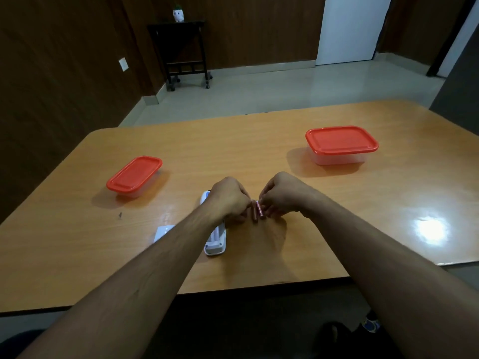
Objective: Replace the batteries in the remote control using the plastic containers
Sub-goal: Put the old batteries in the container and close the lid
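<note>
A white remote control [215, 239] lies face down on the wooden table [259, 151], its battery bay open, partly under my left forearm. Its white battery cover [163, 232] lies to its left. Just right of the remote, two reddish batteries [258, 211] sit between my hands. My left hand [229, 199] has its fingers curled on the left battery. My right hand [281, 194] pinches the right battery at its upper end. A small clear container with a red lid [134, 174] stands at the left, shut. A larger one with a red lid [341, 144] stands at the right, also shut.
The table's near edge [233, 291] runs under my forearms. A dark wheeled side table [185, 53] with a small white pot stands against the far wall. A shoe [372, 325] shows on the floor below right.
</note>
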